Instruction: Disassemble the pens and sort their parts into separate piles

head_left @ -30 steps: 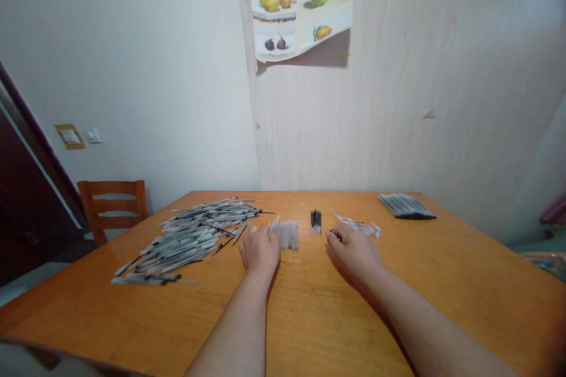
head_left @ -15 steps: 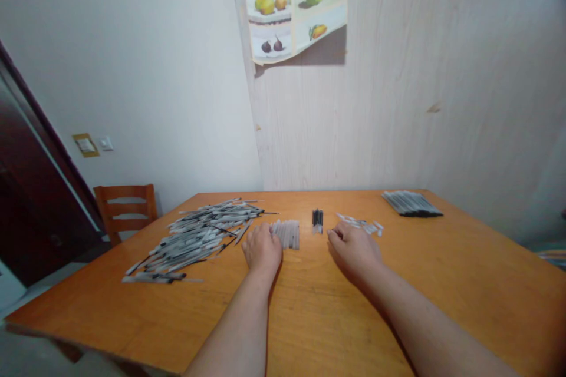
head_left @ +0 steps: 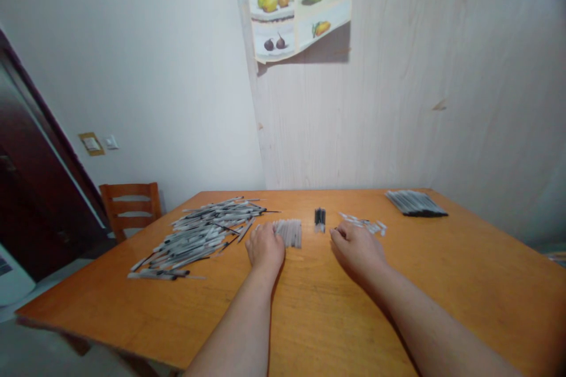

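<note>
My left hand (head_left: 265, 248) rests on the wooden table (head_left: 309, 312), fingers curled, touching the near left end of a small row of clear tubes (head_left: 289, 231). My right hand (head_left: 357, 248) lies a little to the right, fingers curled under, just short of some small white caps (head_left: 365, 224). Between the hands, farther back, sits a short bundle of black pieces (head_left: 319, 218). What either hand holds, if anything, is hidden by the knuckles.
A big loose pile of grey and black pens (head_left: 201, 235) covers the table's left half. A neat stack of pens (head_left: 414, 202) lies at the far right corner. A wooden chair (head_left: 131, 206) stands beyond the left edge, and a fruit poster (head_left: 300, 9) hangs on the wall.
The view has shifted slightly. My left hand has closed in against the row of clear tubes. My right hand has hardly moved.
</note>
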`<control>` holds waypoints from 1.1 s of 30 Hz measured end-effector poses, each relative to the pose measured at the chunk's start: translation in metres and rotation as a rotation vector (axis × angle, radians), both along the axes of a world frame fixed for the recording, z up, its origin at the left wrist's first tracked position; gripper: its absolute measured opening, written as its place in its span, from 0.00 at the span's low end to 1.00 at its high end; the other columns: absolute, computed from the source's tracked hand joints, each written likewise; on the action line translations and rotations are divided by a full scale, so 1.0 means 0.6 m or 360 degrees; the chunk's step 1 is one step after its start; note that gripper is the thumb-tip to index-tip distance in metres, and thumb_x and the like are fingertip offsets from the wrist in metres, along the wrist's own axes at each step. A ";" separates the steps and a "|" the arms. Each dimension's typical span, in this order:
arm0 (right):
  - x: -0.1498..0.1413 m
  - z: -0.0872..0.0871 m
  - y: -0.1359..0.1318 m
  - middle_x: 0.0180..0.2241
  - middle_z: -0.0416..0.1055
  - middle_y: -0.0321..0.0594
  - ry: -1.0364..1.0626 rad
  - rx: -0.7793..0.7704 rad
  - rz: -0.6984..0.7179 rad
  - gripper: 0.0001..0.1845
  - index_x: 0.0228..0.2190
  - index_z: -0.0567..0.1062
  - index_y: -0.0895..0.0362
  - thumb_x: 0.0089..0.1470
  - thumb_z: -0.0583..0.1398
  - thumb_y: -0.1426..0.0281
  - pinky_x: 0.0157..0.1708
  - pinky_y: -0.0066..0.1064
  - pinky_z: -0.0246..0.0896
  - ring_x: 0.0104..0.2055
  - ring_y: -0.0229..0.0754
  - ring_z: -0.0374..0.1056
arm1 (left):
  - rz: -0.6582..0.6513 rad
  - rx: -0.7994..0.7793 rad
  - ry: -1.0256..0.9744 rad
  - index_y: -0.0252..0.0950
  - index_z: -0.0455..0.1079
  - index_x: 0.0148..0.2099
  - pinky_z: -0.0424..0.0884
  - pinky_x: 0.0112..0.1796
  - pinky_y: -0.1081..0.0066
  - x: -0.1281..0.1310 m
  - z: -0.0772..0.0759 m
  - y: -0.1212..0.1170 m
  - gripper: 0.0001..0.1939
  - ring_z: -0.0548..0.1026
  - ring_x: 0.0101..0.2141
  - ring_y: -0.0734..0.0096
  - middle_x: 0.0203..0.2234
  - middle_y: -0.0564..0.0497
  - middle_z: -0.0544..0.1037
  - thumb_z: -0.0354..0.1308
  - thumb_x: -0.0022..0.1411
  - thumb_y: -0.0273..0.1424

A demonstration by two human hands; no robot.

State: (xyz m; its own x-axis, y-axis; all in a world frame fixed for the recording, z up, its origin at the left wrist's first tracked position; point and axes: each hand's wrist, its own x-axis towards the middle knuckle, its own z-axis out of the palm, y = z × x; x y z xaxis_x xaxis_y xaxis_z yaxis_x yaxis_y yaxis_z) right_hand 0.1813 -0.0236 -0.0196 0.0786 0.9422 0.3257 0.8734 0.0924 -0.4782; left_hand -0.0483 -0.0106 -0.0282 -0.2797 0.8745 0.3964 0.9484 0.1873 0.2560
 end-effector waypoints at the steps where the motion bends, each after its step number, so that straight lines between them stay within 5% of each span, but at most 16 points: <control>1: 0.000 0.000 0.000 0.26 0.72 0.40 -0.0003 0.0004 0.0002 0.19 0.27 0.75 0.53 0.61 0.52 0.57 0.27 0.30 0.40 0.29 0.41 0.62 | -0.0002 0.0003 0.0003 0.40 0.69 0.43 0.62 0.43 0.60 -0.001 -0.001 0.001 0.09 0.70 0.48 0.54 0.43 0.44 0.76 0.52 0.62 0.31; 33: -0.003 0.005 -0.003 0.27 0.73 0.42 -0.0061 -0.0031 0.0009 0.19 0.28 0.76 0.54 0.60 0.52 0.58 0.27 0.30 0.41 0.31 0.41 0.63 | 0.0017 0.0080 -0.0093 0.41 0.71 0.42 0.63 0.42 0.61 -0.003 -0.004 0.001 0.09 0.71 0.46 0.55 0.41 0.45 0.78 0.51 0.62 0.32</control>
State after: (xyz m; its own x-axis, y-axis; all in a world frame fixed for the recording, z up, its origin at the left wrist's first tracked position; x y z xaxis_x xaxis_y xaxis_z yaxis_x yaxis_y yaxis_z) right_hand 0.1796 -0.0252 -0.0169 0.0609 0.9487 0.3102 0.8906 0.0887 -0.4461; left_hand -0.0499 -0.0100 -0.0305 -0.3130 0.8506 0.4225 0.9295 0.1829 0.3203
